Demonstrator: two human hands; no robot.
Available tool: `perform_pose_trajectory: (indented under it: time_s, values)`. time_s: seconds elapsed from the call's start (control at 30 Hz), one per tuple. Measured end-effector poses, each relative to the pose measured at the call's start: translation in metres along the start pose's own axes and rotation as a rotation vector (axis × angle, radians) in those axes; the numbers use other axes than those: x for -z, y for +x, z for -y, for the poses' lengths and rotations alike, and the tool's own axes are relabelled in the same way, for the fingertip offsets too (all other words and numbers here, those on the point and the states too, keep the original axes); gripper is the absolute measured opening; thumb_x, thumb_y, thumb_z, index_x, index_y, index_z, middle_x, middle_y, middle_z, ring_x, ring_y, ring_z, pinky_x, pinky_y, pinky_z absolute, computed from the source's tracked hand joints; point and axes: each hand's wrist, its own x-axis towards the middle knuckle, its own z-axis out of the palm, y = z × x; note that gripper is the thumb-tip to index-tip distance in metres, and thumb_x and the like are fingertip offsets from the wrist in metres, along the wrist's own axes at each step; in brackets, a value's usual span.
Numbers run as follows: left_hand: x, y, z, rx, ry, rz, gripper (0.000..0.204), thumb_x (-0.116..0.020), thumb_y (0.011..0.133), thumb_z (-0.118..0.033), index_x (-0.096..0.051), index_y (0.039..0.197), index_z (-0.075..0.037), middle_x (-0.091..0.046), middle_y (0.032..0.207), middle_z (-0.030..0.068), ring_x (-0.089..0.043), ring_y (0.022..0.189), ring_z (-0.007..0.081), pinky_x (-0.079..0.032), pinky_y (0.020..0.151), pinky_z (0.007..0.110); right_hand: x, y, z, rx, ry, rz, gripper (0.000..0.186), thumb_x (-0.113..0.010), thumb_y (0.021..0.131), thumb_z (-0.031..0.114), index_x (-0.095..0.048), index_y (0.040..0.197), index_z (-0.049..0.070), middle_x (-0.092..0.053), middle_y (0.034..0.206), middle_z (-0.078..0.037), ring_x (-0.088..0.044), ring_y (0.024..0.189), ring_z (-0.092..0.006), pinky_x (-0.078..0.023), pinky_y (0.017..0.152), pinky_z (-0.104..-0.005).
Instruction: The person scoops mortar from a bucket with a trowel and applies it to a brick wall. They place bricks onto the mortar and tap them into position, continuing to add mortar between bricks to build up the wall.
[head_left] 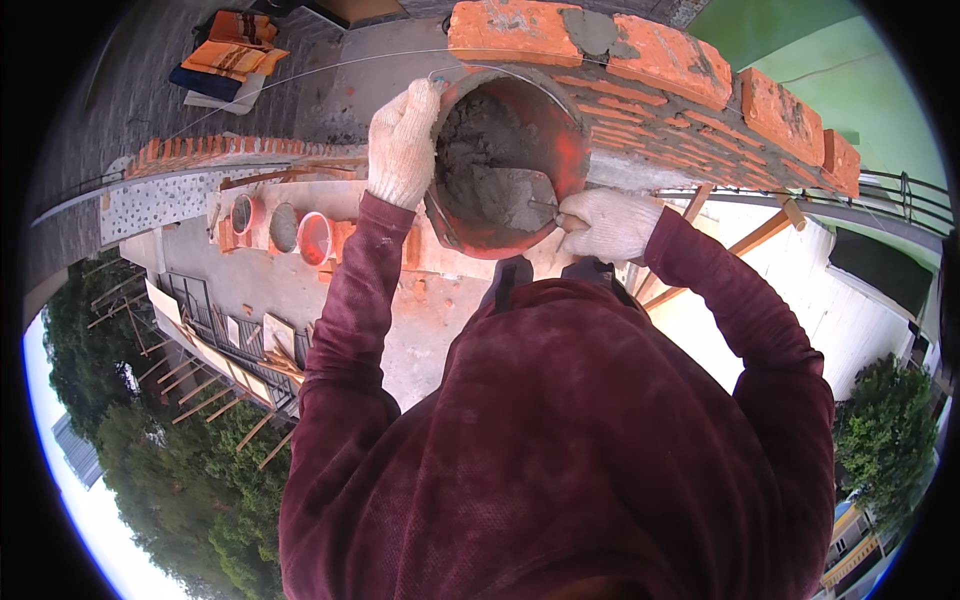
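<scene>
A: Setting: building site, partly open to the sky. Brick wall (pixel 640 125) far right, green wall (pixel 865 95) behind it, trees (pixel 190 485) near left. Locate the working items.

B: Mortar bucket (pixel 568 150) at centre, on the near side of the brick wall; its support is not resolved. Grey mortar (pixel 485 125) inside. Trowel (pixel 520 198) in the bucket, blade on the mortar toward the near right.

A: Grip?

B: Left hand (pixel 400 145), gloved: fingers folded around the bucket's left edge; rim or handle, cannot tell. Right hand (pixel 608 222), gloved: fingers wrapped around the trowel's handle, beside the near-right rim.

A: Step in hand, by judgement?

B: Probably working or loading mortar. The next move would call for a steady left hold and a level blade, raised enough to clear the rim.

A: Surroundings, obstructions?

B: String line (pixel 400 53) across the far side, close to the top-course bricks (pixel 670 62); a lifted bucket or blade could snag it. Timber props (pixel 757 238) to the right. Three more buckets (pixel 315 240) to the left, well apart; apparently not in the way. Orange-patterned bundle (pixel 235 58) far left, also clear.
</scene>
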Motion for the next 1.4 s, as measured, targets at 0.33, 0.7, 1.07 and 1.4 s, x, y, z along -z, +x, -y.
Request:
perform_pose_trajectory:
  time_s: [0.33, 0.7, 1.07, 1.4]
  values:
    - [-0.038, -0.049, 0.064, 0.052, -0.017, -0.292, 0.042, -0.050, 0.111, -0.033, -0.062, 0.103, 0.007, -0.066, 0.091, 0.0123, -0.055, 0.080, 0.0177, -0.046, 0.074, 0.034, 0.018, -0.040, -0.007, -0.096, 0.320, 0.123, 0.033, -0.066, 0.088, 0.031, -0.065, 0.101, 0.000, -0.058, 0.073, -0.007, -0.058, 0.056, -0.0156, -0.045, 0.049, -0.0332]
    - [-0.051, -0.072, 0.097, 0.530, -0.580, -0.271, 0.055, -0.044, 0.112, -0.044, -0.062, 0.132, 0.004, -0.064, 0.130, 0.0094, -0.059, 0.116, 0.0175, -0.049, 0.101, 0.035, 0.115, -0.192, -0.062, -0.223, 0.551, -0.255, 0.044, -0.072, 0.087, 0.019, -0.062, 0.122, -0.006, -0.057, 0.078, -0.001, -0.053, 0.053, -0.0084, -0.043, 0.044, -0.0250]
    - [-0.044, -0.084, 0.123, 0.570, -0.484, -0.308, 0.054, -0.042, 0.113, -0.043, -0.061, 0.131, 0.005, -0.064, 0.128, 0.0092, -0.060, 0.114, 0.0184, -0.050, 0.100, 0.033, 0.142, -0.216, -0.169, -0.513, -0.861, -0.901, 0.020, -0.063, 0.093, 0.016, -0.055, 0.108, 0.005, -0.065, 0.097, -0.014, -0.070, 0.091, -0.0363, -0.055, 0.072, -0.0483]
    - [-0.037, -0.088, 0.162, 0.583, -0.533, -0.331, 0.056, -0.041, 0.113, -0.045, -0.063, 0.127, 0.005, -0.064, 0.128, 0.0095, -0.060, 0.113, 0.0187, -0.049, 0.102, 0.034, 0.093, -0.212, -0.125, -0.232, 1.368, -0.712, 0.041, -0.045, 0.110, 0.039, -0.059, 0.109, 0.000, -0.055, 0.074, 0.001, -0.047, 0.049, -0.0046, -0.038, 0.036, -0.0198]
